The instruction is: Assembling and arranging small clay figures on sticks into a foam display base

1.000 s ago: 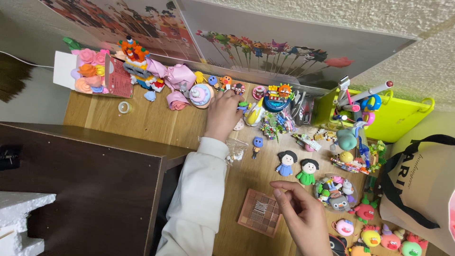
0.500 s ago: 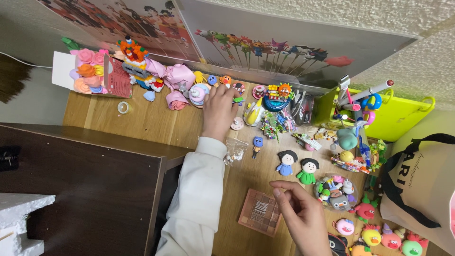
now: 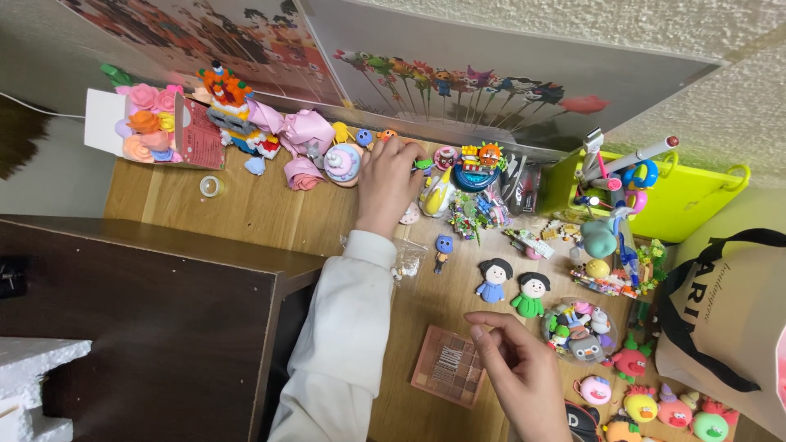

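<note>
Left hand (image 3: 389, 182) reaches, fingers spread, among figurines at the worktop's (image 3: 246, 213) back; right hand (image 3: 516, 368), loosely curled and empty, hovers beside a pink tile (image 3: 449, 376).

Left hand (image 3: 386, 182) fingertips hidden among toys at desk (image 3: 246, 209) back edge; what they touch can't be told. Right hand (image 3: 520, 372) cut off by bottom edge. Tote bag (image 3: 729, 327) cut by right edge. Figures at front-right corner partly cropped.
</note>
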